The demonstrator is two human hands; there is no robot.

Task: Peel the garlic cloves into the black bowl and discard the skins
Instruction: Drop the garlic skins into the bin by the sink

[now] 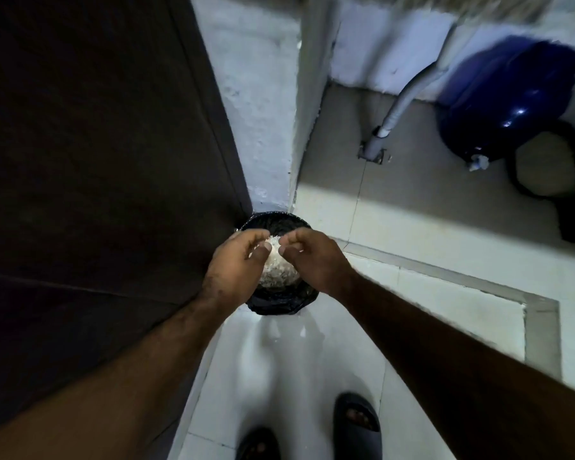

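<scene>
A small bin lined with a black bag (281,305) stands on the floor in the corner by the door. A pale heap of garlic skins (278,272) lies inside it. Both hands hover just above the bin, palms down and almost touching. My left hand (236,263) has its fingers loosely spread over the heap. My right hand (312,258) has its fingers curled in toward the thumb, and whether any skin is pinched there is not visible. No black bowl and no cloves are in view.
A dark wooden door (97,161) fills the left. A white wall corner (266,111) rises behind the bin. On the tiled floor at right are a grey pipe (395,111) and a blue container (505,97). My feet in dark slippers (357,423) stand below.
</scene>
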